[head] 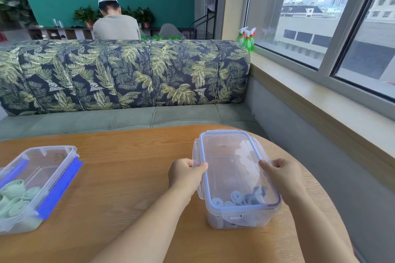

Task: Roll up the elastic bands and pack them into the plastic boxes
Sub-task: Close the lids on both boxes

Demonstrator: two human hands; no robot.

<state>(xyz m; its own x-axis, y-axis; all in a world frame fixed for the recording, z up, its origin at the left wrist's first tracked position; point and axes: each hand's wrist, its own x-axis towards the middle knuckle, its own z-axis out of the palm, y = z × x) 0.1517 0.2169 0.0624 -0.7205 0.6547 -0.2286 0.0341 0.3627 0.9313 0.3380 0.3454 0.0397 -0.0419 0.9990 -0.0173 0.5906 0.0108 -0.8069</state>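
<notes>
Left hand (pixel 184 174) and right hand (pixel 282 174) grip the two long sides of the clear lid (pixel 230 156) that sits on a clear plastic box (pixel 215 218). On each hand the thumb lies on top of the blue-edged rim and the fingers curl round the side flap below it, so both hands hold the lid. The flap at the near end of the lid sticks out over the box's front wall and does not look latched down.

Through the lid, rolled elastic bands show at the near end of the box: pale blue-grey rolls (pixel 232 197) toward the left and darker rolls (pixel 257 193) toward the right. The far part of the box looks mostly bare, though glare on the plastic makes that hard to judge. The box stands on the right part of a round wooden bench (pixel 128 166).

Well apart from it, at the bench's left edge, stands a second plastic box (pixel 49 162) without a lid on top. It has blue strips (pixel 62 186) along its long sides and pale green rolled bands (pixel 16 196) packed in its near end.

Beyond the bench is a green sofa whose back cushion (pixel 128 74) carries a leaf print. Behind it sits a person in a white cap (pixel 115 25), facing away. Green spray bottles (pixel 246 38) stand on the window sill (pixel 320 96) at the right.
</notes>
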